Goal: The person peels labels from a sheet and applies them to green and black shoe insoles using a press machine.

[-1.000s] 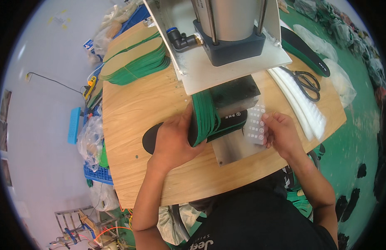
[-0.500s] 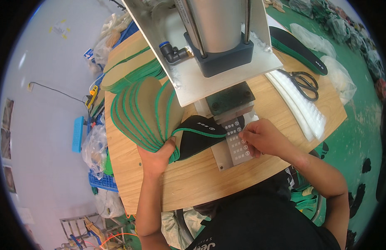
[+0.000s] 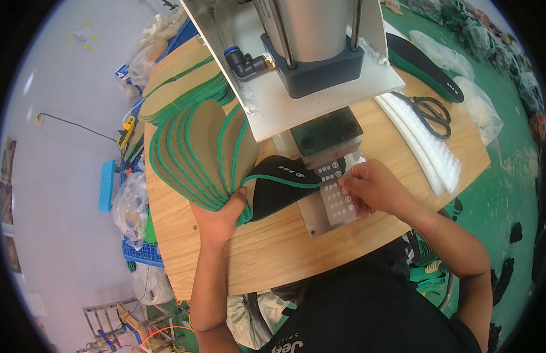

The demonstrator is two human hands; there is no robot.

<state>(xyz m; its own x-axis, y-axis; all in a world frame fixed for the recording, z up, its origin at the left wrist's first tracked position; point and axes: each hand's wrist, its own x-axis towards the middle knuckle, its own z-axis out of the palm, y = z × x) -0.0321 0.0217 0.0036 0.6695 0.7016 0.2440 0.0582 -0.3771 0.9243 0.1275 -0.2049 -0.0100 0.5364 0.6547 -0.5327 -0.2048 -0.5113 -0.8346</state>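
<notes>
My left hand (image 3: pixel 221 219) grips a fanned bunch of insoles (image 3: pixel 193 156) at their narrow ends, tan on the upturned side with green edges. One black insole (image 3: pixel 281 191) from the bunch lies with its printed end on the press's metal base plate (image 3: pixel 319 222), under the dark pressing block (image 3: pixel 326 132). A clear transfer sheet (image 3: pixel 337 200) with rows of small white prints rests on that plate, overlapping the insole's end. The fingers of my right hand (image 3: pixel 370 187) are closed on the right edge of the sheet.
The press's white frame and grey cylinder (image 3: pixel 308 35) rise over the table's middle. Stacked insoles (image 3: pixel 184 88) lie at the back left. To the right are black scissors (image 3: pixel 430 115) on white transfer sheets (image 3: pixel 423 147) and another black insole (image 3: pixel 426 67).
The whole view has shifted slightly. The fanned insoles sit a little farther left from the press. My right hand stays at the sheet's edge, its fingers slightly repositioned.
</notes>
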